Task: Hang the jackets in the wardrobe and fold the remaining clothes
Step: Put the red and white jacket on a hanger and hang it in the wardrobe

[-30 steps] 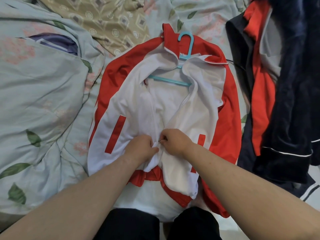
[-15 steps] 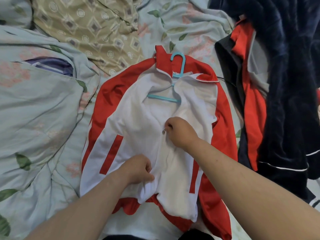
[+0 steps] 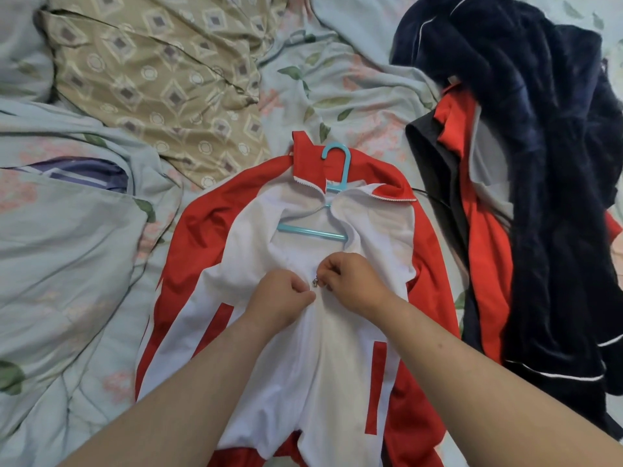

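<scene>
Centrally, jacket (image 3: 323, 348) amid crowding clothes (image 3: 539, 197)

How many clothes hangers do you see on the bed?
1: the teal hanger is inside the red and white jacket, hook above the collar. Others may hide under the dark clothes pile.

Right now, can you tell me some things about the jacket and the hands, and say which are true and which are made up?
1. The hanger inside the red and white jacket is blue-green. True.
2. The right hand pinches the zipper pull. True.
3. The jacket is zipped right up to the collar. False: it gapes open above the zipper pull.
4. The left hand lies flat on the patterned pillow. False: it grips the jacket's white front.
5. The dark fuzzy garment lies to the jacket's right. True.
</scene>
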Motion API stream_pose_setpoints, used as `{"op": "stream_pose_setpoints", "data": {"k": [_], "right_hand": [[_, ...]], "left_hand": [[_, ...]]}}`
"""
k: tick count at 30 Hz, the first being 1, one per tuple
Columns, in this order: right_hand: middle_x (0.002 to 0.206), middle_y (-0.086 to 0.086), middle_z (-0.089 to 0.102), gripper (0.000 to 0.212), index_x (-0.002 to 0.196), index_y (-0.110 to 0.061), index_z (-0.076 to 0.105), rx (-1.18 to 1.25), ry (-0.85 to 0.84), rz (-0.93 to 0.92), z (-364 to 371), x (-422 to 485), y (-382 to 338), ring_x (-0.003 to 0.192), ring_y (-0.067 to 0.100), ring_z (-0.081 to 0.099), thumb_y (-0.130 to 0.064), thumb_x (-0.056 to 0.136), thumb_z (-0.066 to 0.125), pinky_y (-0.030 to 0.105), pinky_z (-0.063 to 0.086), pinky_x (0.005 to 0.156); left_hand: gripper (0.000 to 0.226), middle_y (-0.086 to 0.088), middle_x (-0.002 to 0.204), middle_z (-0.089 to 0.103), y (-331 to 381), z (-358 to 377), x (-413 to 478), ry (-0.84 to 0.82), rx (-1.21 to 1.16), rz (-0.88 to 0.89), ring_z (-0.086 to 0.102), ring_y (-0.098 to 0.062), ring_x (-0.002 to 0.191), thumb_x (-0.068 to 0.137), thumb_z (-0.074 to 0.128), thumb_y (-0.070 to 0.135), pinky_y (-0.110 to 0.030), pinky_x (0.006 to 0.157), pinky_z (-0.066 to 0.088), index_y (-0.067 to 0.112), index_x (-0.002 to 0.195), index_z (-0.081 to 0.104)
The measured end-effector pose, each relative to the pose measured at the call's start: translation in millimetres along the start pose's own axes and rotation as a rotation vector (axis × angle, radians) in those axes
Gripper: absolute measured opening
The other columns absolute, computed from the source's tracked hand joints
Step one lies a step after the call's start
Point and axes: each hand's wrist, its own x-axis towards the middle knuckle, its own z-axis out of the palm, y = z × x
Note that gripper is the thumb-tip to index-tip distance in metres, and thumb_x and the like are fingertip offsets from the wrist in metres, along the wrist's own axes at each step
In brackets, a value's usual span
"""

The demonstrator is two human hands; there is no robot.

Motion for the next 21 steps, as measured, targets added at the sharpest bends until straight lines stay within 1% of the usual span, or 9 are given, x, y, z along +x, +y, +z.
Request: {"op": "stream_pose_setpoints", "data": {"k": [2,4,6,9,11,14,16,18,21], "right_hand": [[0.062,-0.017,0.061,0.025,0.069,-0.018,0.065,-0.014,-0.007,0.009,0.3,1.5,1.3,0.062,-0.006,0.056,-0.005,0.088,0.055,0.009,0.039,0.059],[0.064,-0.017,0.062,0.026,0.068,-0.018,0.064,-0.031,0.006,0.017,-1.6,4.0,1.6,0.064,-0.002,0.057,-0.004,0.087,0.055,0.015,0.043,0.062],[0.068,-0.015,0.063,0.029,0.065,-0.022,0.062,-0.043,0.03,0.027,-5.8,8.3,2.4,0.067,0.0,0.058,-0.004,0.088,0.054,0.017,0.046,0.064],[0.069,-0.014,0.062,0.026,0.068,-0.019,0.064,-0.099,0.075,0.011,-14.1,17.3,0.6,0.066,-0.001,0.055,-0.006,0.088,0.053,0.012,0.041,0.059],[0.07,-0.013,0.063,0.023,0.073,-0.013,0.067,-0.124,0.097,0.0,-19.3,25.1,0.0,0.067,0.003,0.055,-0.005,0.088,0.052,0.017,0.042,0.06],[0.075,-0.003,0.068,0.021,0.075,-0.009,0.068,-0.145,0.096,0.022,-22.4,32.1,1.9,0.073,0.015,0.059,-0.003,0.087,0.052,0.029,0.047,0.068],[0.079,-0.001,0.069,0.02,0.076,-0.01,0.067,-0.132,0.081,0.04,-23.0,34.0,5.0,0.075,0.016,0.058,-0.004,0.088,0.053,0.025,0.046,0.068],[0.075,-0.007,0.065,0.02,0.076,-0.013,0.067,-0.095,0.082,0.042,-23.9,35.2,7.2,0.071,0.008,0.055,-0.005,0.089,0.055,0.013,0.04,0.062],[0.07,-0.012,0.061,0.02,0.074,-0.016,0.067,-0.027,0.083,0.041,-27.2,37.6,7.0,0.067,0.002,0.053,-0.004,0.088,0.059,0.007,0.037,0.06]], "left_hand": [[0.028,-0.013,0.05,0.041,0.1,1.8,0.6,-0.022,-0.011,-0.006,0.037,-0.019,0.05,0.075,0.063,0.01,-0.032,0.053,0.038,-0.001,0.052,0.052],[0.026,-0.008,0.05,0.038,2.8,1.6,-1.4,-0.05,-0.011,-0.012,0.034,-0.018,0.05,0.073,0.061,0.008,-0.03,0.053,0.034,0.008,0.049,0.05],[0.021,-0.004,0.048,0.047,3.3,1.4,-4.0,-0.09,0.013,-0.033,0.042,-0.015,0.046,0.072,0.063,0.009,-0.026,0.051,0.038,0.008,0.052,0.059],[0.014,-0.001,0.049,0.051,-2.0,4.0,-12.5,-0.181,0.033,-0.056,0.047,-0.014,0.047,0.069,0.063,0.007,-0.024,0.053,0.041,0.003,0.055,0.062],[0.011,-0.005,0.053,0.047,-9.5,9.4,-21.1,-0.271,0.11,-0.041,0.044,-0.016,0.05,0.066,0.059,0.007,-0.027,0.052,0.04,0.008,0.056,0.061],[0.01,-0.003,0.062,0.057,-20.4,17.2,-31.7,-0.346,0.246,-0.067,0.054,-0.014,0.058,0.068,0.06,0.011,-0.026,0.057,0.046,0.018,0.061,0.062],[0.007,0.0,0.073,0.066,-21.9,18.2,-31.6,-0.351,0.291,-0.095,0.061,-0.009,0.067,0.072,0.063,0.018,-0.021,0.059,0.045,0.019,0.065,0.061],[0.016,0.005,0.075,0.066,-14.9,14.2,-23.9,-0.278,0.304,-0.07,0.061,-0.005,0.072,0.072,0.068,0.032,-0.021,0.06,0.045,0.021,0.066,0.059],[0.03,0.011,0.069,0.059,6.3,5.0,-0.2,0.078,0.194,0.001,0.056,-0.004,0.069,0.072,0.071,0.049,-0.024,0.059,0.041,0.026,0.068,0.054]]}}
